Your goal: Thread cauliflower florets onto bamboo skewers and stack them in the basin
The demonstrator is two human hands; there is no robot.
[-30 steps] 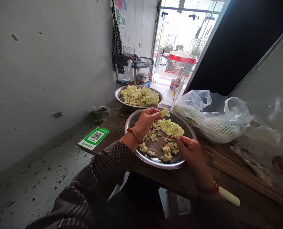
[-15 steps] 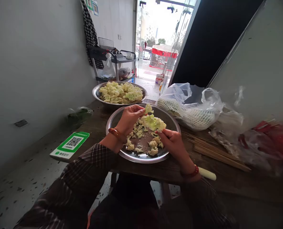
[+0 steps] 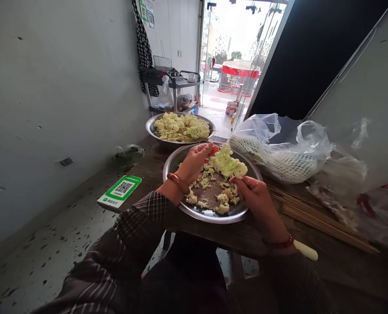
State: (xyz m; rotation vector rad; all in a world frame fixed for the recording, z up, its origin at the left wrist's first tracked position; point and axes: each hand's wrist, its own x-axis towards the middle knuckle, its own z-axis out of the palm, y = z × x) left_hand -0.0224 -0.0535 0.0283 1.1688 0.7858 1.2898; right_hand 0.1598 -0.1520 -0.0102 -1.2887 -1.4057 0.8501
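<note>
My right hand (image 3: 255,192) pinches a pale green-white cauliflower piece (image 3: 229,165) by its lower right edge, holding it above a steel basin (image 3: 215,218). Just left of that piece is my left hand (image 3: 197,163), its thumb and fingers apart with nothing visible between them; some of its fingertips are hidden. Small florets and crumbs (image 3: 222,204) lie in the basin below both hands. Behind it, a second steel basin (image 3: 152,131) is heaped with cauliflower florets (image 3: 182,125), with a thin skewer lying across its front.
Right of the basin stand plastic bags (image 3: 285,152) with net-wrapped contents. Bamboo skewers (image 3: 321,216) and a pale handle (image 3: 307,250) lie on the dark wooden table (image 3: 148,168). A green QR-code sign (image 3: 121,192) sits at the left edge. A cart (image 3: 172,83) stands beyond.
My left hand has drawn slightly back from the cauliflower piece it was pinching at the top. My right hand keeps its hold. The view has turned left, so everything appears shifted right.
</note>
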